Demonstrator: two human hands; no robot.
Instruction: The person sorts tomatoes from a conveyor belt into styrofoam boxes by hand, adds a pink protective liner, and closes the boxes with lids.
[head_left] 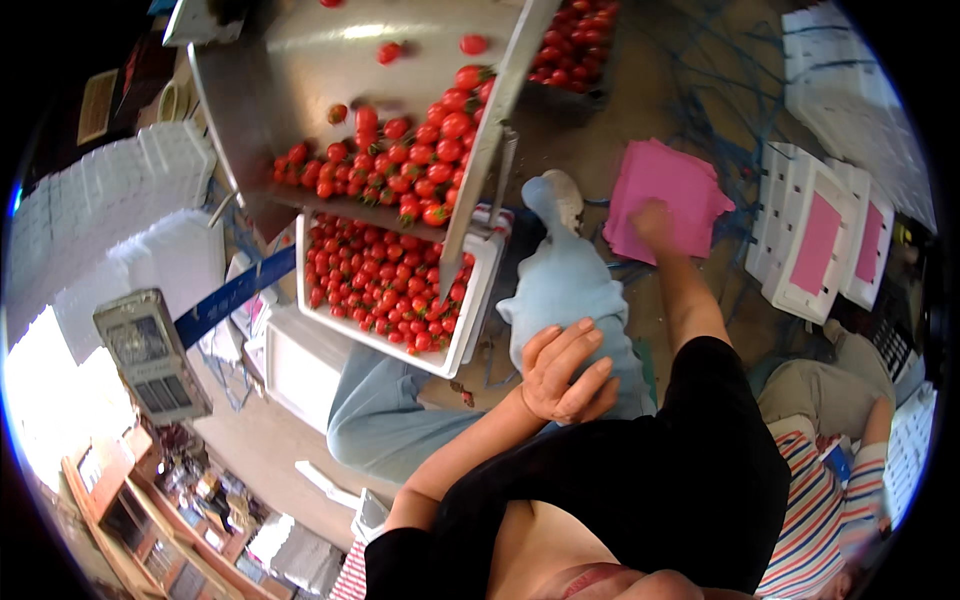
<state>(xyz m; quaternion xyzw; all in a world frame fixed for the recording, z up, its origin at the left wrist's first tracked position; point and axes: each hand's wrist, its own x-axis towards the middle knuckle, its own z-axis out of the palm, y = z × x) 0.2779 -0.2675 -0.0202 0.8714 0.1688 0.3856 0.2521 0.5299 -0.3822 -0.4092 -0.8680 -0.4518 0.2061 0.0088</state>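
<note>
My left hand (565, 372) rests on my knee in light blue jeans (570, 290), fingers apart, holding nothing. My right hand (655, 222) reaches out to a stack of pink sheets (690, 180) on the floor and touches its near edge; it is blurred, so its grip is unclear. To the left of my leg a white foam box (478, 300) is filled with small red tomatoes (375, 285). Above it a sloping metal chute (300, 60) carries more tomatoes (420, 150).
White foam boxes with pink liners (815, 245) stand to the right, with more white trays (850, 80) behind them. A person in a striped shirt (815, 520) sits at lower right. A scale (150, 355) and stacked white boxes (120, 190) are on the left. Blue cord (720, 90) litters the floor.
</note>
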